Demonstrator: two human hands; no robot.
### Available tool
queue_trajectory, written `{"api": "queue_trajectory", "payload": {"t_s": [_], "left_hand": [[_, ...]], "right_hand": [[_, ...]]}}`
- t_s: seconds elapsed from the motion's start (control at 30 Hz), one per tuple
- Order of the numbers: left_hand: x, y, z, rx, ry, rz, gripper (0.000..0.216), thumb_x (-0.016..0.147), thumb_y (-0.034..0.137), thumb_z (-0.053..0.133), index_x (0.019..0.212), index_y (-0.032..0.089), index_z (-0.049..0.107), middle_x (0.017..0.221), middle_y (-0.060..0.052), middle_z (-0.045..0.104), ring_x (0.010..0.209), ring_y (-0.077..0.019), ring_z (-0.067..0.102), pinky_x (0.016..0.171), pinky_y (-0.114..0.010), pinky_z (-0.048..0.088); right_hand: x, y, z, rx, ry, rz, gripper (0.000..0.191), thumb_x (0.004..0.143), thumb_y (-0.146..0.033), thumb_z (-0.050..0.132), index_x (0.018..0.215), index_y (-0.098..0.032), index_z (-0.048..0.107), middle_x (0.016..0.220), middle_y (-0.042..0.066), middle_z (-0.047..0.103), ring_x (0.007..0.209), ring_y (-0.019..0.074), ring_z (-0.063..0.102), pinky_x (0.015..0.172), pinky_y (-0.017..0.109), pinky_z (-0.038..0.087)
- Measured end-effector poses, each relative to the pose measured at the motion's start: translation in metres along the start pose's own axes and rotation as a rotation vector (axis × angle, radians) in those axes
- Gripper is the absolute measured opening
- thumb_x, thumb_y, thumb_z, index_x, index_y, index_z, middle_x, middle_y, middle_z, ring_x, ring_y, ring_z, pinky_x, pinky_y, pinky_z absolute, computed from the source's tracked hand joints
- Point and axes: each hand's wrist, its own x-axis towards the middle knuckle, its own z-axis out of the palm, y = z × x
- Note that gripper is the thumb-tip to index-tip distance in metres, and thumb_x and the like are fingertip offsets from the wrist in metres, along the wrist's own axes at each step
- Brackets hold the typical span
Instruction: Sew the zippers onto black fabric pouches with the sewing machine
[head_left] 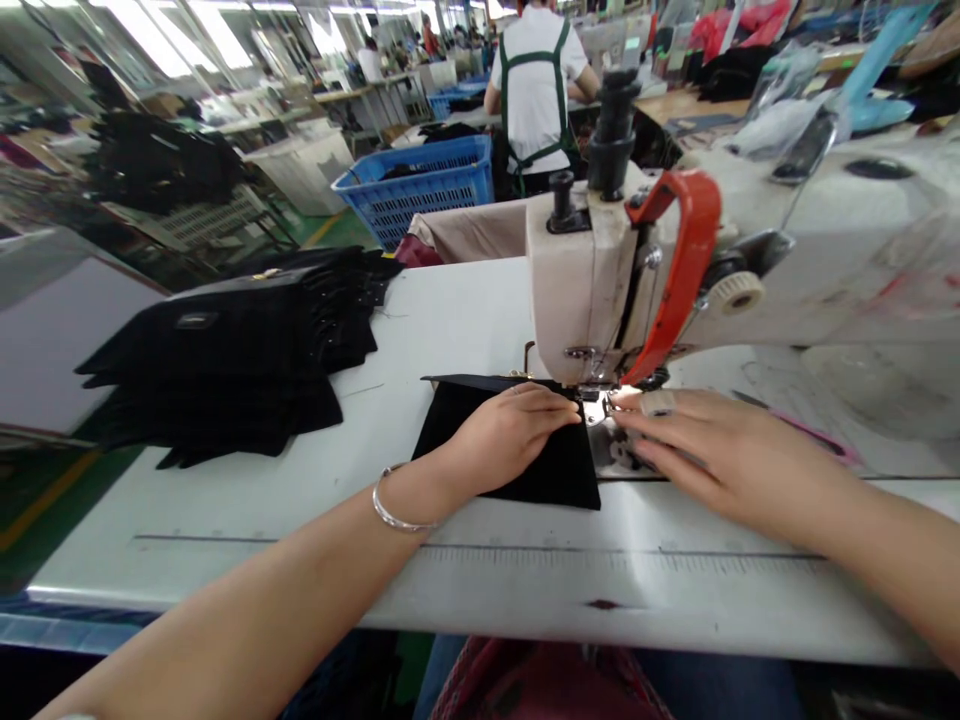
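A black fabric piece (540, 478) lies flat on the sewing machine bed, its right edge at the presser foot (592, 392). My left hand (506, 435) rests over it with the fingers pressed together, the tips gripping the cloth by that edge. To the right of the needle area, my right hand (705, 440) has its fingers stretched out and slightly apart, holding nothing. Its fingertips come close to the metal needle plate (600, 412), and a band of tape wraps one finger. The sewing machine head (574, 290), with a red lever guard (679, 270), stands just above both hands.
On the left of the table (360, 450) sits a stack of black fabric pieces (247, 350). Pink-handled scissors (814, 435) lie behind my right hand. A blue basket (427, 185) stands beyond the table, beside a person in a white shirt (536, 90).
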Motion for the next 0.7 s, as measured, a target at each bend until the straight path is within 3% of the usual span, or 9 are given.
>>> {"api": "queue_trajectory", "payload": {"t_s": [0.07, 0.2, 0.53, 0.7], "left_hand": [[0.0, 0.0, 0.0, -0.011, 0.002, 0.003, 0.033, 0.097, 0.007, 0.049, 0.122, 0.019, 0.067, 0.126, -0.005, 0.072, 0.118, -0.0181, 0.066, 0.111, -0.039, 0.05], [0.001, -0.001, 0.0, -0.021, 0.011, 0.014, 0.033, 0.097, 0.007, 0.049, 0.121, 0.018, 0.068, 0.125, -0.006, 0.072, 0.116, -0.0183, 0.066, 0.11, -0.039, 0.051], [0.001, -0.002, 0.0, -0.004, 0.029, 0.032, 0.035, 0.093, 0.002, 0.051, 0.12, 0.016, 0.069, 0.121, -0.006, 0.072, 0.114, -0.0186, 0.066, 0.108, -0.037, 0.053], [0.0, -0.003, 0.0, -0.008, 0.022, 0.029, 0.038, 0.093, 0.002, 0.05, 0.121, 0.018, 0.068, 0.123, -0.005, 0.072, 0.115, -0.0178, 0.066, 0.109, -0.037, 0.052]], "right_hand": [[0.022, 0.002, 0.021, -0.005, -0.081, -0.018, 0.029, 0.102, -0.024, 0.046, 0.118, -0.015, 0.069, 0.109, 0.011, 0.074, 0.095, 0.0247, 0.07, 0.085, 0.041, 0.058], [0.034, 0.004, 0.047, -0.024, -0.079, 0.071, 0.032, 0.099, -0.021, 0.047, 0.124, -0.014, 0.067, 0.106, 0.011, 0.076, 0.089, 0.0233, 0.072, 0.078, 0.037, 0.057], [0.03, 0.003, 0.046, 0.059, -0.095, 0.142, 0.037, 0.096, -0.021, 0.044, 0.123, -0.016, 0.069, 0.103, 0.01, 0.076, 0.088, 0.0259, 0.07, 0.076, 0.037, 0.053], [0.02, 0.015, 0.039, 0.132, 0.018, 0.223, 0.025, 0.097, -0.026, 0.047, 0.1, -0.018, 0.071, 0.091, 0.009, 0.074, 0.081, 0.0246, 0.068, 0.068, 0.035, 0.049]]}}
